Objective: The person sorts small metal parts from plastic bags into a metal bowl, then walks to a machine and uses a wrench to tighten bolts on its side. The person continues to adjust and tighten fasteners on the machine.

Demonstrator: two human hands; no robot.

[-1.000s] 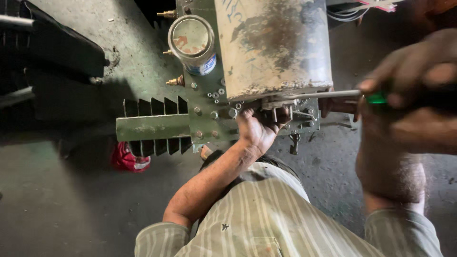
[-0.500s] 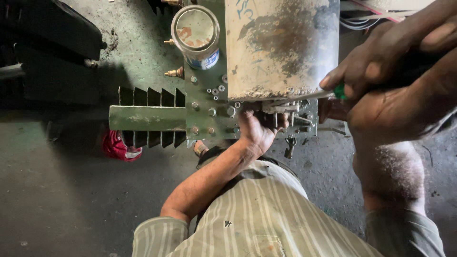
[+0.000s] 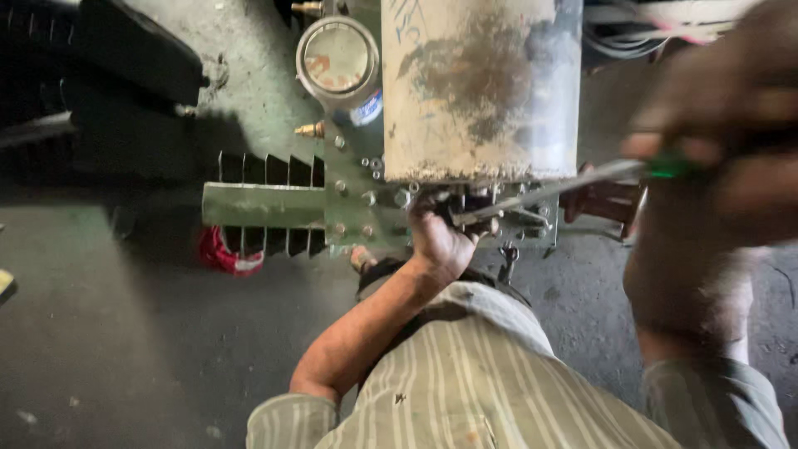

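Left hand [image 3: 440, 237] grips the bolted fittings under the grey-green finned metal transformer tank [image 3: 482, 91], apparently steadying the part. Right hand [image 3: 715, 166], blurred, fingers pressed together around a green-handled long metal screwdriver [image 3: 540, 193], tip beside the left fingers. The exact fitting is hidden; the right forearm is cut off.

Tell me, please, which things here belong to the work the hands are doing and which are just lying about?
In use:
left hand at the fittings under the grey tank
right hand holding a green-handled screwdriver

Lying about:
red rag on the floor
round gauge
black casing
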